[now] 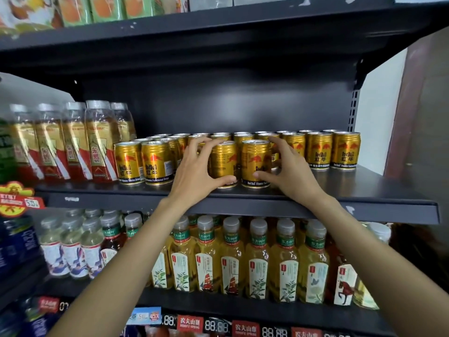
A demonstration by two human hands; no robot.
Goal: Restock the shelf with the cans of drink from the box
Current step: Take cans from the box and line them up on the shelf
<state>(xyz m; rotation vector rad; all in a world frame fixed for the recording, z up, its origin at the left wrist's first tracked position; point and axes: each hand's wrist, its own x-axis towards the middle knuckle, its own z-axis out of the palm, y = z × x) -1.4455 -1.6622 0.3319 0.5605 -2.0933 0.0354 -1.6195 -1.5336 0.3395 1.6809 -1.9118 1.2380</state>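
Both hands up at the middle shelf (364,188), front edge. Your left hand (194,171) wraps the left front can (222,164): thumb low across its base, fingers (202,142) curled over the rim and round the back. Your right hand (289,166) mirrors it on the right front can (255,164), thumb pressed low on the label, fingers bent round the far side. Each hand holds its own can; neither is spread flat.

Key relation: the two cans stand upright, long axis vertical, touching or nearly so, squeezed between your palms. They sit forward of the back rows (291,139), which lie just beyond your fingertips. To the outside of your left hand two more front cans (143,162) already stand at the edge. To the outside of your right hand the shelf front is bare, with only back-row cans (332,149) there.

Cans: short, gold, ribbed metal, red bull mark, silver pull-tab tops. Slick sides, probably heavy when full. Labels on your pair look turned slightly off from front.

My read: you're seating this pair in the front row. The box is out of view.
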